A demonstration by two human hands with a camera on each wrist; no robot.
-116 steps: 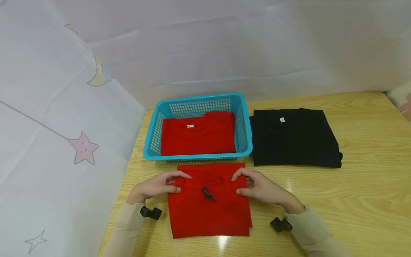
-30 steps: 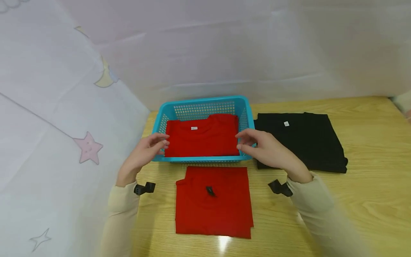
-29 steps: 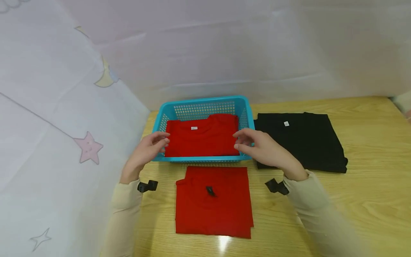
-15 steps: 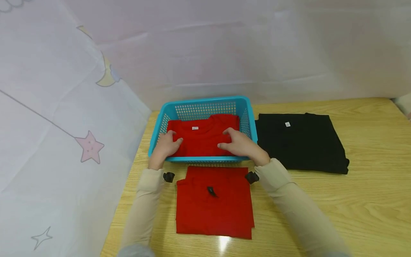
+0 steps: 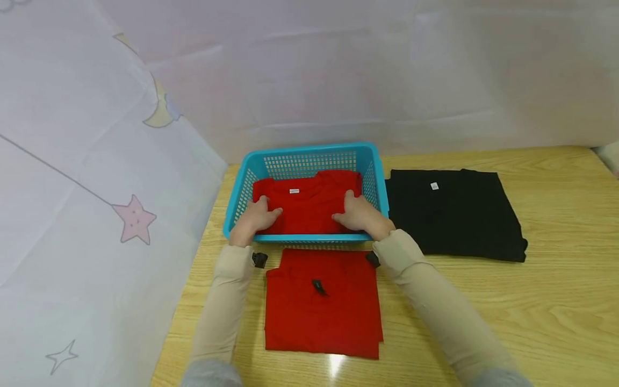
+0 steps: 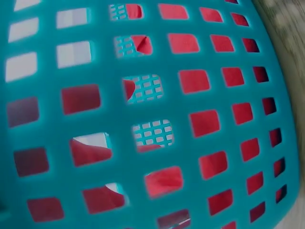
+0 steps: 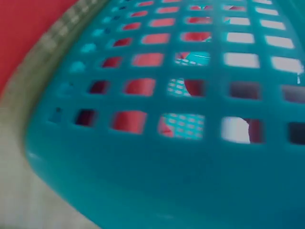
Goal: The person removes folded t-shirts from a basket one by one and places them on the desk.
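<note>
A folded red T-shirt (image 5: 309, 207) with a white neck label lies inside a blue plastic basket (image 5: 309, 238). My left hand (image 5: 256, 216) reaches over the basket's front left, at the shirt's left end, with thumb and forefinger spread apart. At the right end of the same shirt is my right hand (image 5: 360, 213), its thumb pointing inward. The other fingers of both hands are hidden from the head camera. Through the slotted basket wall (image 6: 171, 109) in the left wrist view, red cloth shows. The right wrist view also faces the basket wall (image 7: 167, 157), with red behind it.
Below the basket, another folded red T-shirt (image 5: 321, 322) with a dark neck tag lies on the wooden table (image 5: 570, 242). A folded black garment (image 5: 454, 215) with a small white label sits right of the basket. A pale patterned cloth (image 5: 338, 70) rises behind.
Both hands have left the nearer red T-shirt and moved forward to the basket. Over the last second they came inward and lower, to the ends of the shirt inside it.
</note>
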